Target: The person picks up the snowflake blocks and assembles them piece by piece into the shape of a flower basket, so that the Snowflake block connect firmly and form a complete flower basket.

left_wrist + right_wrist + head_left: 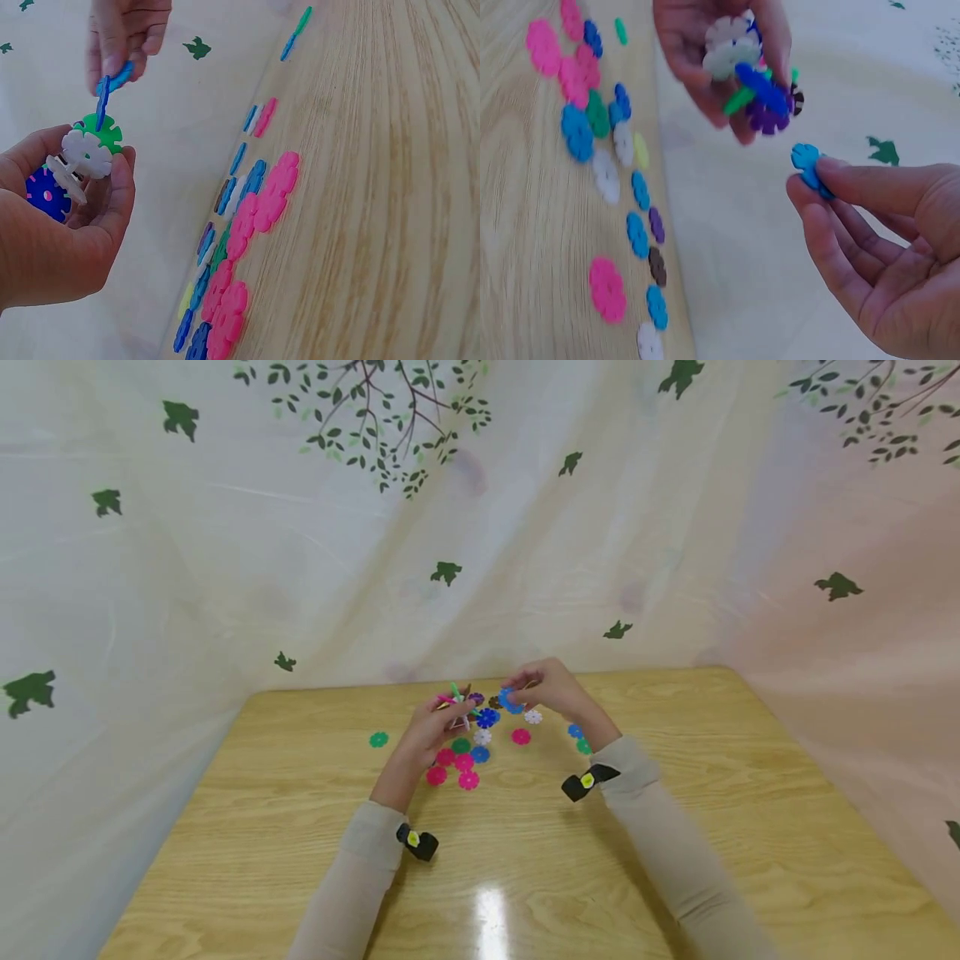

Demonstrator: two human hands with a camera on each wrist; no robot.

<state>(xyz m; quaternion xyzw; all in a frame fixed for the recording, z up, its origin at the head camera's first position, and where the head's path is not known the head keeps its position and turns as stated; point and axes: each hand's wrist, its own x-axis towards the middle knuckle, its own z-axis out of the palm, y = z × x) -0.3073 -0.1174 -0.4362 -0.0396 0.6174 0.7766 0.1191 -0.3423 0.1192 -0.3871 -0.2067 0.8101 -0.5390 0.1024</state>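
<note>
My left hand (pixel 429 727) grips a cluster of interlocked plastic snowflake discs (pixel 87 155) above the table. White, green, dark blue and purple discs (pixel 767 120) show in it, set at different angles. To its right, my right hand (pixel 557 687) pinches a light blue snowflake piece (pixel 807 159) between thumb and fingertips. Whether that piece is one disc or two joined ones I cannot tell. In the right wrist view a gap separates it from the cluster. Part of the cluster is hidden by the left fingers and palm.
Loose snowflake discs lie on the wooden table (pixel 300 827) below the hands. Several pink discs (pixel 464 762) sit nearest me, a green disc (pixel 378 739) lies off left, and a blue disc (pixel 574 731) lies near the right wrist. A leaf-patterned curtain (pixel 337 568) hangs behind the table.
</note>
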